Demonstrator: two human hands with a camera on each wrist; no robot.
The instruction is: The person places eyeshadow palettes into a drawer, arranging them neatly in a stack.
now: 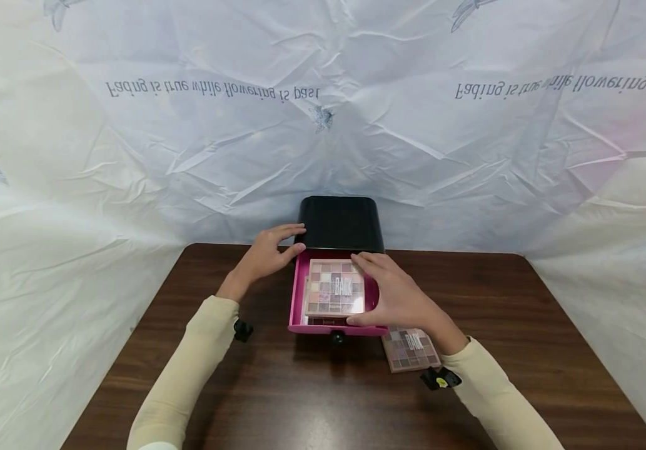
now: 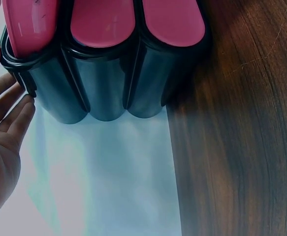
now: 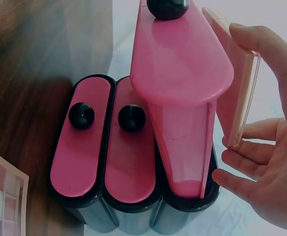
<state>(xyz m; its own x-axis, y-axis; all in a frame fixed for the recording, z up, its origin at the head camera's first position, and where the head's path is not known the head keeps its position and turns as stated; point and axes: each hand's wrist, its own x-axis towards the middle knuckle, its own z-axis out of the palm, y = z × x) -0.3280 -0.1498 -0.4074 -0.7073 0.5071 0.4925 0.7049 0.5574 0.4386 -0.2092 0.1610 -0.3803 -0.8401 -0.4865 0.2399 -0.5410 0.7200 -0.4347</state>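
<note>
A black drawer box (image 1: 341, 222) stands at the table's far edge with its top pink drawer (image 1: 297, 294) pulled out towards me. My right hand (image 1: 396, 294) holds an eyeshadow palette (image 1: 335, 287) by its right edge, thumb at the near side and fingers at the far side, over the open drawer. In the right wrist view the palette (image 3: 239, 93) stands beside the pulled-out drawer (image 3: 182, 73), between the thumb and fingers of my right hand (image 3: 276, 162). My left hand (image 1: 269, 253) rests with straight fingers against the box's left side (image 2: 104, 83).
A second palette (image 1: 409, 350) lies on the brown table (image 1: 244, 387) under my right wrist. Two lower drawers (image 3: 81, 152) with black knobs are closed. Crinkled white sheeting (image 1: 131, 156) rises behind and to both sides of the table.
</note>
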